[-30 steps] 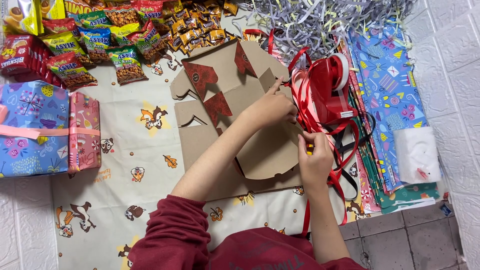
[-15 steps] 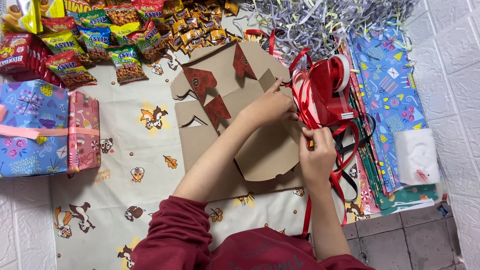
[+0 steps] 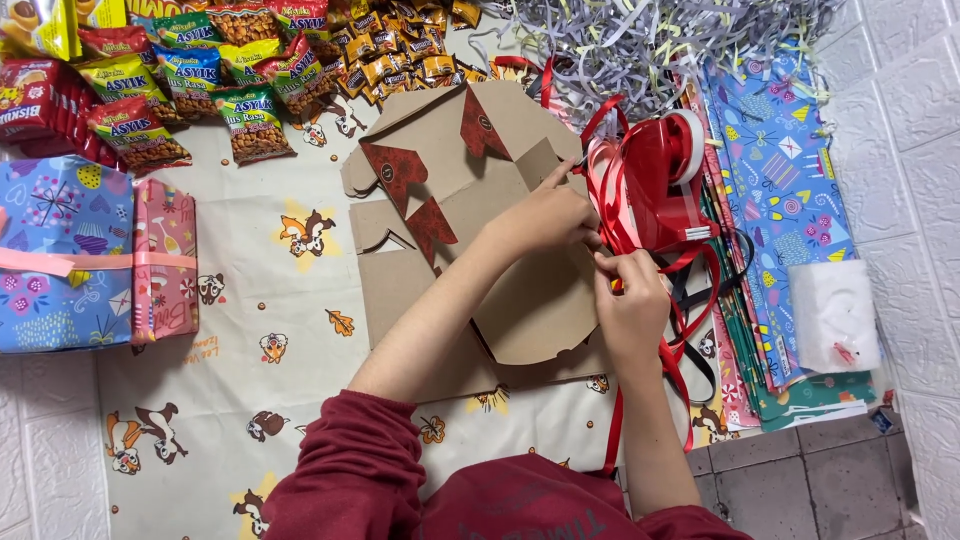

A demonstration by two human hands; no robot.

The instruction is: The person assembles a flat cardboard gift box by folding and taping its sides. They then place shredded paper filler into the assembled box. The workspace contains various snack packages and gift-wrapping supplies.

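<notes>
My left hand [image 3: 545,215] and right hand [image 3: 628,300] pinch red ribbon [image 3: 640,235] at the flat cardboard box's [image 3: 480,250] three o'clock edge; box unfolded, untied

Tiled floor [image 3: 800,480] covered by a squirrel-print sheet [image 3: 270,300]. On the sheet: flat cardboard box [image 3: 450,260], snack packets [image 3: 190,80] top left, wrapped gifts [image 3: 90,255] at left, shredded paper [image 3: 650,40] top right, gift-wrap sheets [image 3: 780,180] at right, white foam block [image 3: 833,315] on them.

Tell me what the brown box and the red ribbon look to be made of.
Brown box: looks like plain cardboard, matte, with die-cut flaps and creased folds. Red ribbon: probably thin plastic, glossy, lying in loose curls; both hands pinch it.
</notes>
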